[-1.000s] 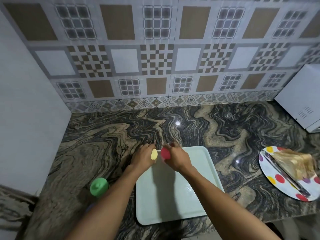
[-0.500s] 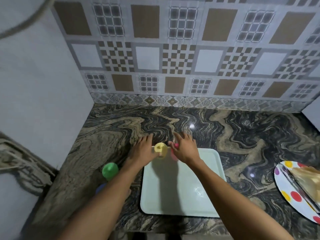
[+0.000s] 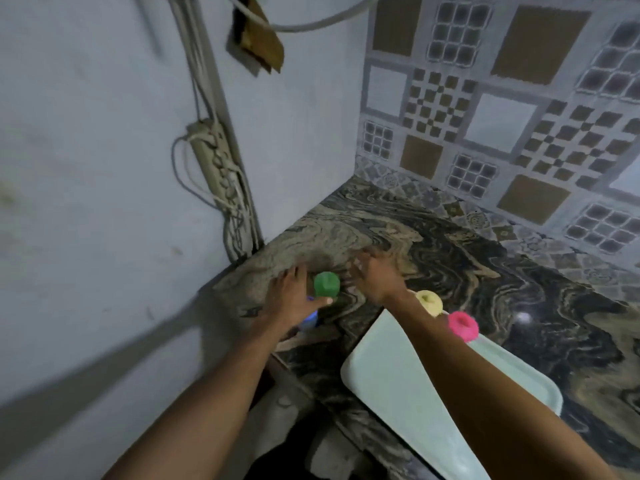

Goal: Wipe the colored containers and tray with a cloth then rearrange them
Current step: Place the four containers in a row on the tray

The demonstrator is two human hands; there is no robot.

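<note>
The green container point(image 3: 326, 284) stands on the marble counter near the left wall. My left hand point(image 3: 291, 297) is against its left side, with the thumb touching its near base and the fingers stretched past it. A blue container point(image 3: 310, 319) peeks out just below that hand. My right hand point(image 3: 377, 277) hovers to the right of the green container with its fingers spread, holding nothing. The yellow container point(image 3: 429, 301) and the pink container point(image 3: 463, 325) stand side by side at the far edge of the pale tray point(image 3: 398, 393).
A grey wall closes off the left side, carrying a power strip point(image 3: 211, 161) with hanging cables. The tiled backsplash point(image 3: 485, 126) runs behind the counter. The counter's front edge point(image 3: 311, 372) lies close below my left forearm.
Both hands let go of the yellow and pink containers at the tray's far edge and moved left to the green container. The view swung left toward the wall.
</note>
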